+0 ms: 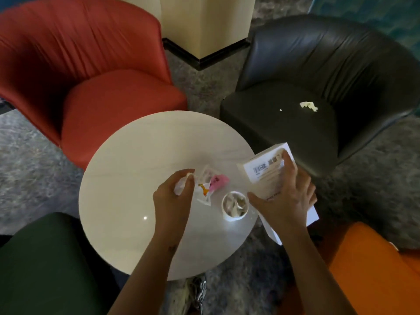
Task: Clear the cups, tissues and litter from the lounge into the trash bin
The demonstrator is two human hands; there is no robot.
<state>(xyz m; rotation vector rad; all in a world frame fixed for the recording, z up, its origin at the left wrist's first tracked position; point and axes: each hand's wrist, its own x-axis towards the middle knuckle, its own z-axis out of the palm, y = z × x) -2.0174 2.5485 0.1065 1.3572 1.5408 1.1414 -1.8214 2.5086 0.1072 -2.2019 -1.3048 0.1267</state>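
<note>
My left hand (175,196) pinches a crumpled white tissue (180,186) over the round white table (141,155). Just right of it lie clear and pink wrappers (212,183) with an orange print. A white paper cup (235,206) stuffed with tissue stands upright near the table's right edge. My right hand (284,196) grips a white box (268,170) with barcodes, held tilted over the table's right rim. A crumpled tissue (308,106) and a tiny white scrap (280,110) lie on the black armchair's seat.
Four armchairs ring the table: red (95,87) at back left, black (329,71) at back right, green (45,264) at front left, orange (372,269) at front right. A cream pillar (204,23) stands behind. Grey carpet lies between them. No trash bin is in view.
</note>
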